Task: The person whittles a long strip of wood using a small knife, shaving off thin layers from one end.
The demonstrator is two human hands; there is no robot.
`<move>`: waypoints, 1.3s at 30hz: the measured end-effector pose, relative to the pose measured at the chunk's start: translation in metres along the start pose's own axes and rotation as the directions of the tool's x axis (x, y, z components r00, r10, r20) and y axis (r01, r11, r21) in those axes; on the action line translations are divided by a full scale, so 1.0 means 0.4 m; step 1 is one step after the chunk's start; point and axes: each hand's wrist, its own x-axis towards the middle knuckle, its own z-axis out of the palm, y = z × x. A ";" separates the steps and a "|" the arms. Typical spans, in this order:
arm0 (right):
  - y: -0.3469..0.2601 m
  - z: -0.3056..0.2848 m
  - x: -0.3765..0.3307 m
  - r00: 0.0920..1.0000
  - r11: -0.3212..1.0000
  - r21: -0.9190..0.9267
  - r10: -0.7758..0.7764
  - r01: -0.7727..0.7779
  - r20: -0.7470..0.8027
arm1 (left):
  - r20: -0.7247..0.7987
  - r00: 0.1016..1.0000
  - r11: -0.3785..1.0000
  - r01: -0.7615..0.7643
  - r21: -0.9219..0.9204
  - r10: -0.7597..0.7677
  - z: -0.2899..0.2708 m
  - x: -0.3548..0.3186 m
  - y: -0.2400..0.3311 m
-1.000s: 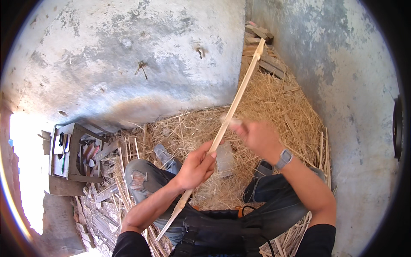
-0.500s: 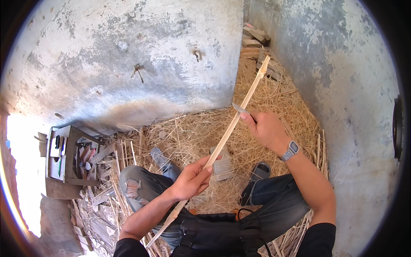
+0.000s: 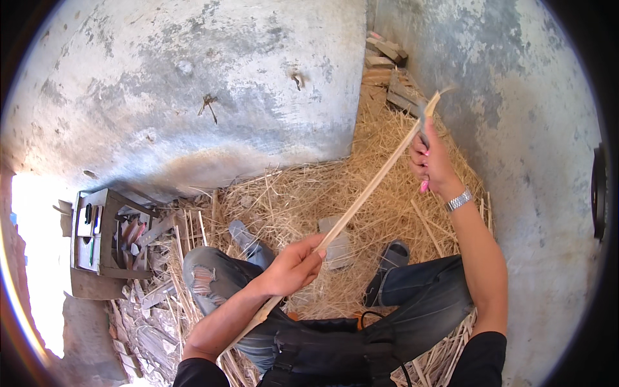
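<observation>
While the left hand (image 3: 298,264) is wrapped around a pale wooden strip (image 3: 367,193) that slants up to the right above the straw (image 3: 387,216), the right hand (image 3: 434,158) grips a knife (image 3: 423,108), its blurred blade at the strip's far end, beside a thin curl (image 3: 446,90). Half a second ago the blade sat lower, between the left hand and that end. Farther off, blocks (image 3: 388,50) lie in the corner.

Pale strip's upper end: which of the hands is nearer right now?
Right. The right hand is just below the upper end; the left hand grips the pale strip much farther down.
</observation>
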 end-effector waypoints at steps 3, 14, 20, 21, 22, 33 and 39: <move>-0.040 0.018 -0.021 0.998 0.924 0.377 -0.060 0.068 -0.033 | -0.025 1.000 1.000 0.018 -0.006 -0.018 0.001 -0.003 -0.012; -0.044 0.011 -0.033 0.611 0.187 -0.901 -0.785 0.391 0.102 | -0.186 0.968 0.847 -0.047 0.529 0.170 0.029 0.012 -0.023; -0.041 -0.061 0.001 0.796 0.151 -0.940 -0.582 0.306 0.166 | -0.201 0.968 0.830 -0.013 0.557 0.150 0.041 0.017 -0.016; -0.042 -0.059 0.002 0.808 0.187 -0.937 -0.572 0.294 0.140 | -0.201 0.969 0.826 -0.009 0.563 0.147 0.040 0.016 -0.017; -0.043 -0.056 0.004 0.820 0.223 -0.933 -0.561 0.282 0.114 | -0.200 0.968 0.821 -0.013 0.571 0.154 0.039 0.015 -0.016; -0.093 -0.073 -0.008 0.863 0.615 -0.784 -0.351 -0.081 -0.364 | -0.273 0.936 0.788 -0.007 0.616 0.221 0.028 0.004 -0.017; -0.044 -0.172 -0.039 0.917 0.115 -0.974 -0.331 -0.193 -0.221 | -0.297 0.915 0.797 -0.041 0.603 0.272 0.023 0.018 -0.046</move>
